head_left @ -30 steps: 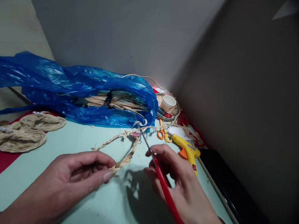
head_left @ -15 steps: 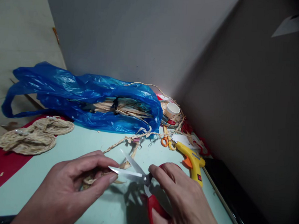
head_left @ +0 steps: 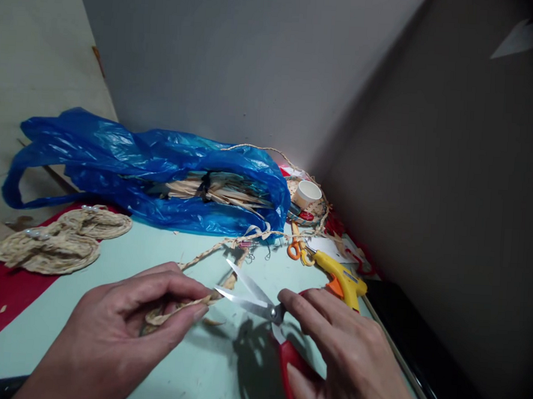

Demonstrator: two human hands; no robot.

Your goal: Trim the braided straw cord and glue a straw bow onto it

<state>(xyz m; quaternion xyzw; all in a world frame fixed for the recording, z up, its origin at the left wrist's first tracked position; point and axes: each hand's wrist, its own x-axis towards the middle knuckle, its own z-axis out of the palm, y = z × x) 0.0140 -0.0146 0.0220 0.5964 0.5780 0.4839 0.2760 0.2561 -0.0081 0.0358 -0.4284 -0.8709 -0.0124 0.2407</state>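
Between thumb and fingers, my left hand [head_left: 136,324] pinches a braided straw strip [head_left: 169,315], partly hidden in the palm. Its braid seems to run on toward the back of the table, though my fingers cover the join. My right hand [head_left: 345,346] grips red-handled scissors [head_left: 274,313] with the blades apart. The lower blade tip is close to my left fingertips and the strip's end; whether they touch I cannot tell. A straw braid [head_left: 209,253] trails from behind my left hand to the clutter at the back.
A blue plastic bag [head_left: 157,214] holds a tied straw bundle [head_left: 231,191]. Two woven straw soles [head_left: 50,255] with beads lie at left. At right are a yellow glue gun [head_left: 343,276], orange-handled scissors [head_left: 294,249], and a white cup [head_left: 308,193] in a woven basket.
My right hand and the scissors have shifted right, drawing the blades slightly back from my left fingertips. The blades stay apart. More of the straw strip shows at my left fingertips.
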